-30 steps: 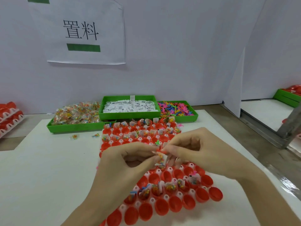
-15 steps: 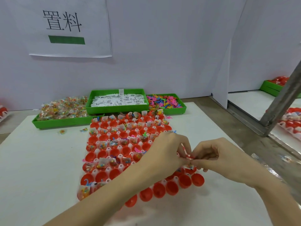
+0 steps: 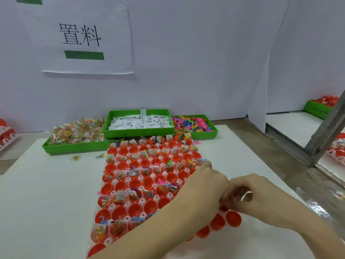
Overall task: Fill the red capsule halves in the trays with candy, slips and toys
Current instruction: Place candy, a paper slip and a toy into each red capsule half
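Red capsule halves fill the tray before us, roughly half loaded, near rows mostly bare. Our left hand and right hand meet, pinching something small over the near right corner.

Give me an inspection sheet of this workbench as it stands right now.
Surface: white table, mostly bare on the left.
Job's things: capsule tray, red halves partly filled; green bins of candy packets, slips, toys at the back.
Clutter: two stray candy packets on the table.
Hands: left hand and right hand meet at the tray's right edge, pinching something small, not identifiable.
Cables: nothing seen.
Surroundings: white partition, paper sign, more capsule trays at the left edge.
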`<control>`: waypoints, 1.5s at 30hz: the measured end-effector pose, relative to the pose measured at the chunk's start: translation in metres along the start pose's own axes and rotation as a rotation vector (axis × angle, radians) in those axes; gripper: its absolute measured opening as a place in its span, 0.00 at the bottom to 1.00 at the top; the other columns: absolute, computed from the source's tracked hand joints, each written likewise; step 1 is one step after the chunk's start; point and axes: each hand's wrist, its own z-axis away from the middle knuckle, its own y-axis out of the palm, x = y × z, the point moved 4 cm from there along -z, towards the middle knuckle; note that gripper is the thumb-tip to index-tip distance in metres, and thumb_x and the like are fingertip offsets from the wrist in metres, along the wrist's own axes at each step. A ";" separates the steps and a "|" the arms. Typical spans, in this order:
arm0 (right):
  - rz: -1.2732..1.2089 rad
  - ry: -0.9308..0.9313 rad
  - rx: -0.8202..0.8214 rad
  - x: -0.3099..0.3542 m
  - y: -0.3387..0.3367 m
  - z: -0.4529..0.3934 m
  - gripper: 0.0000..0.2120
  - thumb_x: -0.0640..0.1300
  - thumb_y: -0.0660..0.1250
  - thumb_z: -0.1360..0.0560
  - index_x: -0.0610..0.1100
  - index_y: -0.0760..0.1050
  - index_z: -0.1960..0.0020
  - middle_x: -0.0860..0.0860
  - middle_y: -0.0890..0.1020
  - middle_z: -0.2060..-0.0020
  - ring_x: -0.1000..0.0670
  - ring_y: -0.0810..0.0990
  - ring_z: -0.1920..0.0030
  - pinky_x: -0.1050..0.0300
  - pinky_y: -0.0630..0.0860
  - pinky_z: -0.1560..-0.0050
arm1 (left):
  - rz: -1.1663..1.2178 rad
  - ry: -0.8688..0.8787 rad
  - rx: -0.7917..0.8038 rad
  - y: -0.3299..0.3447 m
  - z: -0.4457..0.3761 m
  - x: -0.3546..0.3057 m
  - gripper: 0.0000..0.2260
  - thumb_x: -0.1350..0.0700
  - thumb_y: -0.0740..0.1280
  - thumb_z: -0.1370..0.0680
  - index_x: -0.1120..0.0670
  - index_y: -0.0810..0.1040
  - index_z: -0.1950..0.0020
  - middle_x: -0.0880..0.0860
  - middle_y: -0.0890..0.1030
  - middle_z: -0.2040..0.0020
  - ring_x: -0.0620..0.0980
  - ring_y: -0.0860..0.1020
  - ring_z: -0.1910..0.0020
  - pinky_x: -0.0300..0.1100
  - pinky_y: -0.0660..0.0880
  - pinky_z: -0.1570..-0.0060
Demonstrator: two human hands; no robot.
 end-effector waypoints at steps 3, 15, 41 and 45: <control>0.046 0.009 0.092 0.007 -0.004 -0.002 0.08 0.45 0.73 0.24 0.59 0.85 0.55 0.63 0.86 0.58 0.58 0.83 0.55 0.68 0.76 0.57 | -0.081 0.019 0.044 0.000 -0.005 -0.002 0.09 0.63 0.65 0.19 0.55 0.85 0.48 0.52 0.84 0.52 0.53 0.71 0.45 0.41 0.65 0.54; 0.182 0.121 0.128 0.014 -0.004 -0.015 0.04 0.45 0.74 0.27 0.53 0.83 0.58 0.56 0.85 0.62 0.58 0.78 0.65 0.65 0.75 0.61 | -0.122 0.056 0.043 0.002 -0.004 -0.004 0.07 0.62 0.63 0.18 0.58 0.80 0.49 0.54 0.76 0.56 0.51 0.68 0.53 0.45 0.68 0.46; -0.056 0.216 0.620 0.015 -0.010 -0.040 0.09 0.38 0.76 0.27 0.50 0.82 0.62 0.48 0.81 0.65 0.53 0.77 0.66 0.62 0.74 0.62 | -0.207 0.059 0.047 0.002 -0.014 -0.006 0.09 0.61 0.63 0.17 0.54 0.81 0.53 0.52 0.79 0.59 0.50 0.67 0.61 0.43 0.66 0.46; -0.111 0.150 0.601 0.004 -0.014 -0.037 0.05 0.39 0.74 0.25 0.40 0.81 0.51 0.47 0.83 0.62 0.53 0.79 0.64 0.60 0.76 0.59 | -0.190 0.048 0.084 -0.001 -0.009 -0.001 0.11 0.67 0.63 0.20 0.55 0.82 0.52 0.53 0.79 0.58 0.55 0.75 0.50 0.44 0.65 0.36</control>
